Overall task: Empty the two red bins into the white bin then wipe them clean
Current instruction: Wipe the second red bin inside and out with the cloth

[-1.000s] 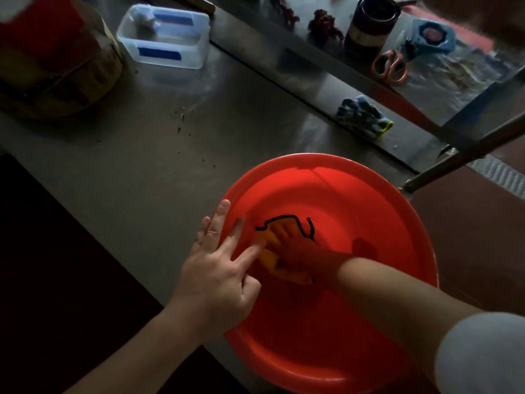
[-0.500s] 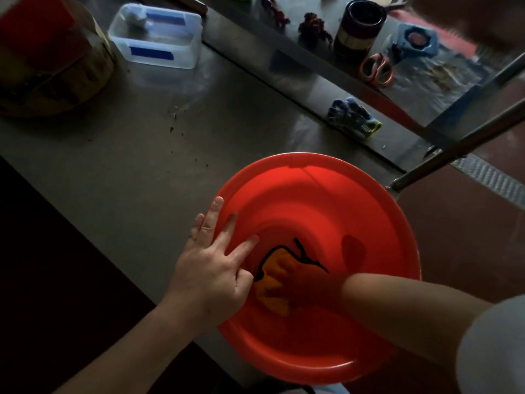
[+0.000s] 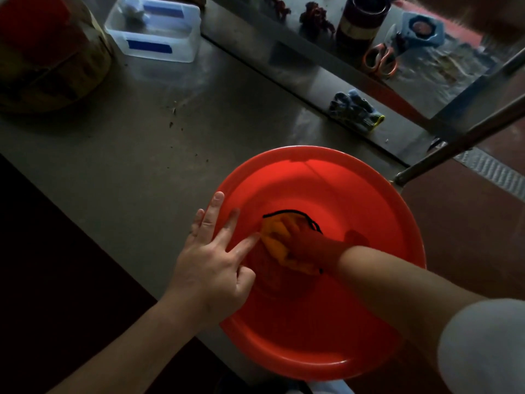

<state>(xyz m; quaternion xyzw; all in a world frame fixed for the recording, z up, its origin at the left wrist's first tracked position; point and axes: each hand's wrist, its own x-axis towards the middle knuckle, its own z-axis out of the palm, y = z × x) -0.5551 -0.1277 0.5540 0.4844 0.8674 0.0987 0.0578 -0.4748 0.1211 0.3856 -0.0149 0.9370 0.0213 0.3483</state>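
Pressing down inside the round red bin [image 3: 326,342], the right hand [image 3: 309,245] lies on an orange cloth [image 3: 274,240] with a dark edge, low on the bin's inner wall toward its 9 o'clock side. The light in there is dim and red, so I cannot tell whether the fingers curl round the cloth or simply lie flat on it. A white sleeve [image 3: 483,345] covers that upper arm at 4 o'clock in the view.

The left hand [image 3: 210,263] rests across the bin's rim at 9 o'clock. Its fingers are straight and spread: two lie on the rim and the outer side, two reach down the inner wall, and one fingertip comes just beside the cloth. It holds nothing.

The bin sits at the near right corner of a steel table [image 3: 136,149], filling the view from centre to 5 o'clock. Dark crumbs [image 3: 173,115] dot the tabletop at 11 o'clock from the bin.

At 11 o'clock in the view stands a clear plastic container [image 3: 159,32] marked with blue tape strips. At 10 o'clock is a large brownish round thing [image 3: 56,66], too dark to name.

On a second surface beyond the table lie blue knit gloves [image 3: 355,110] at 1 o'clock, and farther out orange-handled scissors [image 3: 380,59], a dark can [image 3: 360,21] and a blue object [image 3: 420,31]. A metal bar [image 3: 460,143] slants in from 2 o'clock.
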